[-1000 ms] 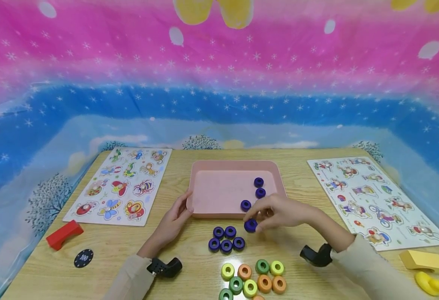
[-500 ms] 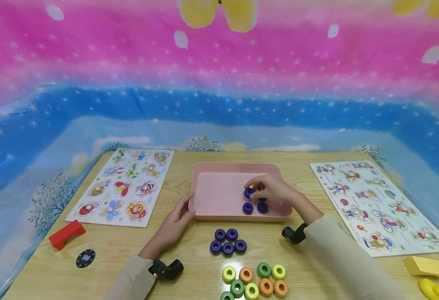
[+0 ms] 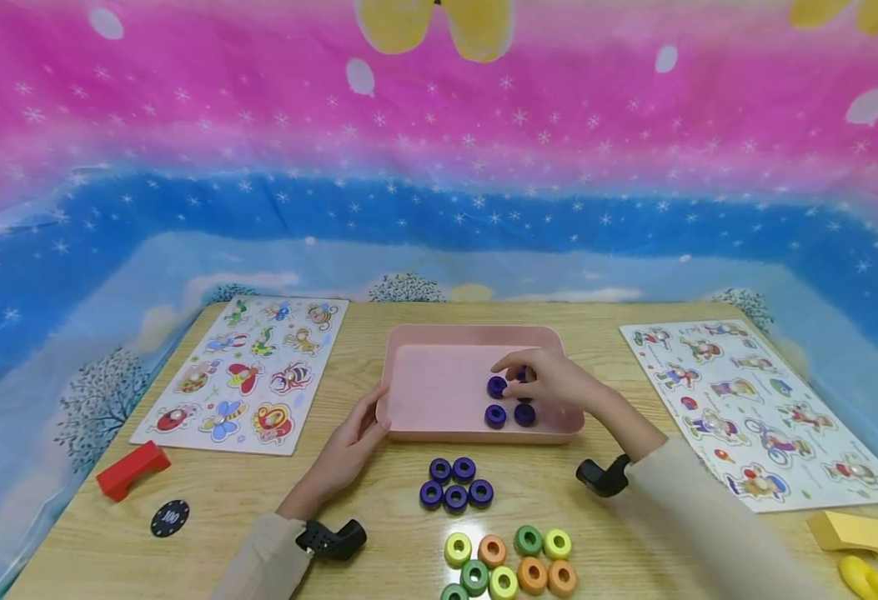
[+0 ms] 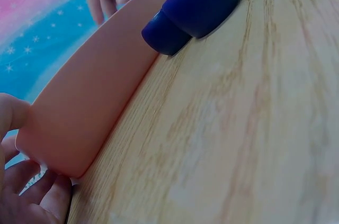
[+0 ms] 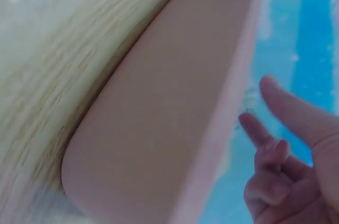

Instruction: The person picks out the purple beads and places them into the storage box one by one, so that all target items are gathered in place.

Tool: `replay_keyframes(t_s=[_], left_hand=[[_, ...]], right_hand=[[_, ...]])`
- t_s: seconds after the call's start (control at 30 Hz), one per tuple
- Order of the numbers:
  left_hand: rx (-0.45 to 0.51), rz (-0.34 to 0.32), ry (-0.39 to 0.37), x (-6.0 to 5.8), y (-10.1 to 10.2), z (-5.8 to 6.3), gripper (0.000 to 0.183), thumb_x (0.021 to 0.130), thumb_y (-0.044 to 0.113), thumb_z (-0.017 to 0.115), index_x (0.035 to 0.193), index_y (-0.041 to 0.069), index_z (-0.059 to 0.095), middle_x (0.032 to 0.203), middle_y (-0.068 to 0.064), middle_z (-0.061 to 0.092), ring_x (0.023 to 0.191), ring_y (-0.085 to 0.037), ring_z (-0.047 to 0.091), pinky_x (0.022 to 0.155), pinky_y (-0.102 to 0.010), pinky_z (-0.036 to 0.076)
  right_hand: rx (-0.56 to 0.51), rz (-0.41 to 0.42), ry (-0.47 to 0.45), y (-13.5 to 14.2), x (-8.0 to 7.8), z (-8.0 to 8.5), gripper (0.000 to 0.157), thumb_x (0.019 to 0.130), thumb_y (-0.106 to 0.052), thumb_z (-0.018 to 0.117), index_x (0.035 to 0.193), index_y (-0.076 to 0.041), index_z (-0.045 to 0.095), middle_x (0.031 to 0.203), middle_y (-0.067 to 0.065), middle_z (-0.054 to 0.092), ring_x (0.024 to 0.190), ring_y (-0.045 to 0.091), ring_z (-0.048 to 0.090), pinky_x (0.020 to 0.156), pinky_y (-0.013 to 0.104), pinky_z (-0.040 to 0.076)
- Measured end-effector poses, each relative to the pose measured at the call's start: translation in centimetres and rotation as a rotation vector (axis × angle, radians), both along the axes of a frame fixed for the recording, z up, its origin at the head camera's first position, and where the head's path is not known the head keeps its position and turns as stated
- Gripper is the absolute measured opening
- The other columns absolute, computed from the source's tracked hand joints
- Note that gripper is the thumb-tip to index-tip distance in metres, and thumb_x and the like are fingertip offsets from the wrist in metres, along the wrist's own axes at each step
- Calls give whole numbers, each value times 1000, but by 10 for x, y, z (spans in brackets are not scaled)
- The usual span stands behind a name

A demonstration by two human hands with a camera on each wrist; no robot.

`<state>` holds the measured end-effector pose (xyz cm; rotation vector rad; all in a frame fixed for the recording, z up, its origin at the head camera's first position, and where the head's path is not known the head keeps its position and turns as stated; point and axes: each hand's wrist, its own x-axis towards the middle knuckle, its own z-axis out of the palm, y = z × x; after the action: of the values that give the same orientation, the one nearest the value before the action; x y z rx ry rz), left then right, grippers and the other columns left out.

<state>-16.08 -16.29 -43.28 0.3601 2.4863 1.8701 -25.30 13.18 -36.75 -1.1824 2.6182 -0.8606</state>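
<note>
My left hand (image 3: 352, 433) holds the near-left corner of a pink tray (image 3: 439, 437), thumb against the wall and fingers curled at the corner, as the left wrist view shows. Over the tray's right half hovers my right hand (image 3: 547, 381), its index finger and thumb beside a dark purple ring-shaped bead (image 3: 496, 387). In the right wrist view the thumb (image 5: 291, 107) and index finger stand apart; the tray wall hides the beads there. A second purple bead (image 3: 494, 417) and others lie in the tray, partly covered by my right hand.
Several purple beads (image 3: 455, 498) sit before the tray. Nearer are green, yellow and orange beads (image 3: 532, 575). Picture boards (image 3: 258, 375) flank the tray, the right board (image 3: 754, 417) beyond my arm. A red block (image 3: 132, 471), black chip (image 3: 170, 517), yellow block (image 3: 855, 534) and yellow duck (image 3: 868, 578) lie outward.
My right hand has carried a purple bead from in front of the tray into it and set it down behind another. The thumb has eased off it. My left hand stays on the tray.
</note>
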Motion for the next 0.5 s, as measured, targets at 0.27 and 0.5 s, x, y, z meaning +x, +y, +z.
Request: replay_keyframes(t_s=[0.27, 0.5], left_hand=[[5, 6, 14, 0, 0, -1, 45, 89, 15, 42, 132, 12, 28, 138, -2, 18, 122, -13, 20, 97, -27, 20], [-3, 8, 22, 0, 1, 0, 45, 89, 17, 43, 131, 13, 29, 138, -3, 17, 122, -14, 20, 97, -26, 20]], right_hand=[[-19, 187, -49, 3, 46, 12, 27, 76, -27, 62, 99, -14, 61, 78, -8, 56, 49, 4, 35, 44, 17, 33], [26, 364, -120, -5, 65, -5, 31, 73, -26, 64, 101, -14, 58, 84, -6, 57, 58, 4, 42, 49, 14, 37]])
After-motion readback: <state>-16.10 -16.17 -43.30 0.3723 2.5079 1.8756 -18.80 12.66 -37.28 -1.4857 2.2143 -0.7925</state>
